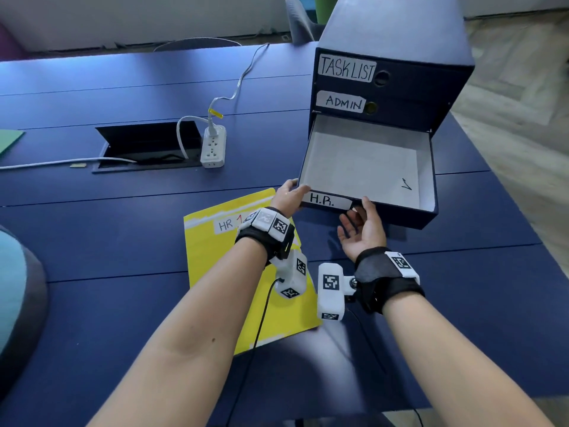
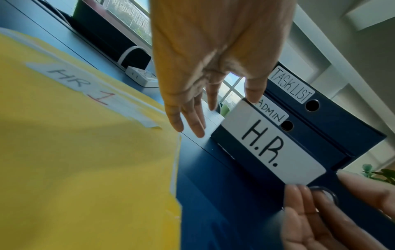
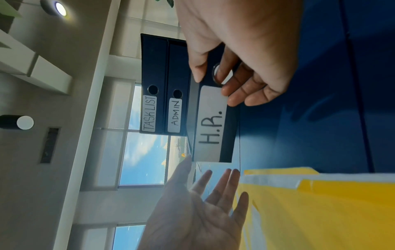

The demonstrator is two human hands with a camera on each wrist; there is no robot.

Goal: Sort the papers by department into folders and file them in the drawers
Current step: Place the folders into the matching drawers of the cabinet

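Dark blue drawer unit (image 1: 397,41) stands on a blue table (image 1: 123,241); it serves as the landmark. Three drawers: top one labelled TASK LIST (image 1: 346,69), middle ADMIN (image 1: 343,102), both pushed in. Bottom H.R. drawer (image 1: 366,167) is pulled out toward the person, with a pale inside floor and a small dark mark near its front right corner.

Left hand (image 1: 289,194) is at the front left corner of the H.R. drawer, thumb over the top rim, fingers straight and spread down beside the corner, not curled round anything. Right hand (image 1: 361,229) is palm up at the drawer front, just right of the H.R. label (image 1: 326,201), thumb on the top edge, a finger hooked in the round pull hole (image 3: 220,74), gripping the front panel.

Yellow folder (image 1: 246,272) marked HR 1 lies flat on the table in front and left of the unit, just below the left wrist, outside the drawer.

White power strip (image 1: 213,147) with cable sits left of the unit, next to an open cable hatch (image 1: 144,143). Green sheet (image 1: 9,140) is at the far left table edge.
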